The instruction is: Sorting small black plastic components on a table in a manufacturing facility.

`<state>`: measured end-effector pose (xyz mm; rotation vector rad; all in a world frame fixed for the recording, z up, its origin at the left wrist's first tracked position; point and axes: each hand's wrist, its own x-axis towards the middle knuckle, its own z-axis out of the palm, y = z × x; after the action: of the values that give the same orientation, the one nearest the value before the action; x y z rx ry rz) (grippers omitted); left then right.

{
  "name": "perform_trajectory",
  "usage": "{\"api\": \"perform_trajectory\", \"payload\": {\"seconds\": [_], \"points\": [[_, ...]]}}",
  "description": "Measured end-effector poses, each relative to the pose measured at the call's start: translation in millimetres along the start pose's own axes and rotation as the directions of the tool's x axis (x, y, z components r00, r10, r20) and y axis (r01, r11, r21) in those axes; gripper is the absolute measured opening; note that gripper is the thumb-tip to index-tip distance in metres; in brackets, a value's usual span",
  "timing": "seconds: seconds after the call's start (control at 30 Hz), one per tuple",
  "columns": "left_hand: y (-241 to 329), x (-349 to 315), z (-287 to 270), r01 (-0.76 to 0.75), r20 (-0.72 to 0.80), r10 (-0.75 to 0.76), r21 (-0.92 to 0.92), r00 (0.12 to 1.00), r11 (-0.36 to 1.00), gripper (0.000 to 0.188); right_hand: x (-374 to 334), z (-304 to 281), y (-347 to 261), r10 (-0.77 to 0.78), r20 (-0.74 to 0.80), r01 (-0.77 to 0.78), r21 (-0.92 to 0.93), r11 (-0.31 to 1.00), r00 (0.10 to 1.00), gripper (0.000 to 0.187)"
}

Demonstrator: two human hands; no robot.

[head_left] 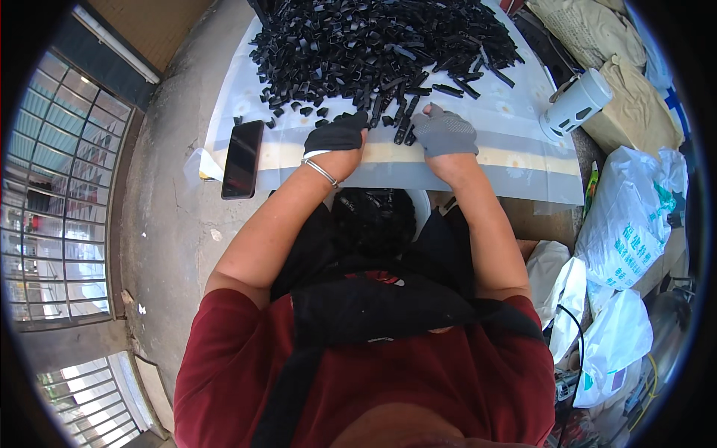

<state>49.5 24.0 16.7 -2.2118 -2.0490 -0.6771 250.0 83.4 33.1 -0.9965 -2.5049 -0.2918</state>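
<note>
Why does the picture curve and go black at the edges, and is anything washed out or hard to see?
In the head view, the wide fisheye lens bends the window grille and leaves a dark rim; the lower barred opening looks bright and pale; the heaped black pieces merge into a dark mass; the left hand and right hand show no obvious blur.
</note>
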Motion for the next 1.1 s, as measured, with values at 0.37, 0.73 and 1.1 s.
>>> {"api": "perform_trajectory", "payload": {"seconds": [0.37, 0.73, 1.1], "points": [[-6.7, -7.1, 15.8, -0.069, -0.025, 0.069, 0.017, 0.997, 0.998, 0.022, -17.3, 9.0, -7.3, -0.074, -0.119, 0.087, 0.106, 0.991, 0.990, 0.016], [16.6, -46.2, 3.4, 0.664, 0.613, -0.301, -0.741, 0.731, 0.105, 0.021, -31.0, -11.6, -72.0, 0.031, -0.100, 0.007, 0.359, 0.933, 0.995, 0.022], [12.1, -66.1, 1.3, 0.325, 0.320, -0.121, -0.727, 0.940, 0.604, 0.031, -30.6, -18.7, -71.8, 0.059, 0.046, -0.075, 0.670, 0.738, 0.997, 0.020]]}}
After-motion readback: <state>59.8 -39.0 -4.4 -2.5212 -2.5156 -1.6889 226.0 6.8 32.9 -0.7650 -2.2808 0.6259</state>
